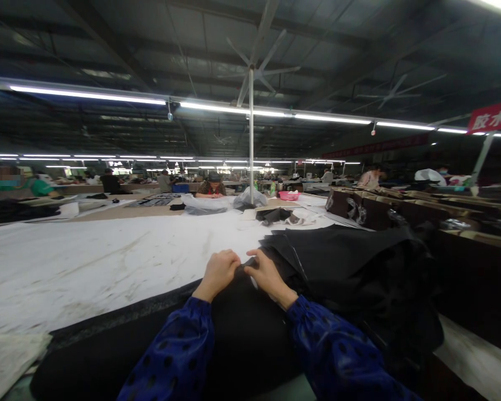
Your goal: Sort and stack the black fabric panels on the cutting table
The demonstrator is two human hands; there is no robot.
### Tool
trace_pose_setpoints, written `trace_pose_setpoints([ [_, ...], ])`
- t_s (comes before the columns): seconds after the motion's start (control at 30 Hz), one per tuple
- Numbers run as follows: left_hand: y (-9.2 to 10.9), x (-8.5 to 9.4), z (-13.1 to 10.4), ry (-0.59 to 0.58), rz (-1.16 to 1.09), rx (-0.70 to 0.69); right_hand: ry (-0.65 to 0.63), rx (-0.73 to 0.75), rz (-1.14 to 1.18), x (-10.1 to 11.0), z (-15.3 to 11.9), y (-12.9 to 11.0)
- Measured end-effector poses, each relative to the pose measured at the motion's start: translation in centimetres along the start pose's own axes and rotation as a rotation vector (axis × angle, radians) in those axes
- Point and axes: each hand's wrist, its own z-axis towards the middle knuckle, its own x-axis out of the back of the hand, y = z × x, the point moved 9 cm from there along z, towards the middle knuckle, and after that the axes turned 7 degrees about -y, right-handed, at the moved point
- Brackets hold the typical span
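A large piece of black fabric lies across the front of the white-topped table and hangs towards me. My left hand pinches the fabric's far edge, with its fingers closed. Close beside it, my right hand grips the same edge between thumb and fingers, its index finger bent above the cloth. A small raised fold of fabric shows between the two hands. Blue dotted sleeves cover both forearms. Just right of my right hand is a stack of black fabric pieces, with a pale line along one edge.
Brown partitioned bins line the right side. Farther back on the table are clear plastic bags, dark cloth scraps and a pink basin. A white pole rises behind them. Several people sit at distant tables.
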Motion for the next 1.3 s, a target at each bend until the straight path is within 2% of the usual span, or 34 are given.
trace_pose_setpoints([
  [0.1,-0.2,-0.3,0.1,0.015,0.027,0.041,-0.015,0.026,-0.028,-0.1,-0.3,-0.5],
  [0.23,-2.4,-0.2,0.3,0.1,0.009,0.198,-0.111,0.123,-0.023,-0.7,-0.8,-1.3],
  [0.3,-3.4,-0.2,0.5,0.112,-0.03,0.235,-0.108,0.132,0.004,-0.7,-1.0,-1.2],
  [0.7,-4.4,-0.1,0.8,0.127,-0.179,0.237,-0.021,0.043,0.201,0.3,-0.4,0.2],
  [0.87,-4.3,0.2,0.7,0.136,-0.18,0.24,-0.081,0.062,0.383,-0.2,-0.5,-0.2],
  [1.07,-4.7,0.4,0.6,0.148,-0.197,0.263,-0.181,0.012,0.621,-0.8,-0.7,-0.7],
  [1.2,-4.8,0.2,0.7,0.14,-0.248,0.272,-0.123,-0.015,0.667,-0.5,-0.4,-0.2],
  [1.3,-5.1,-0.3,1.2,0.108,-0.302,0.278,-0.089,0.039,0.631,0.1,-0.4,-0.6],
])
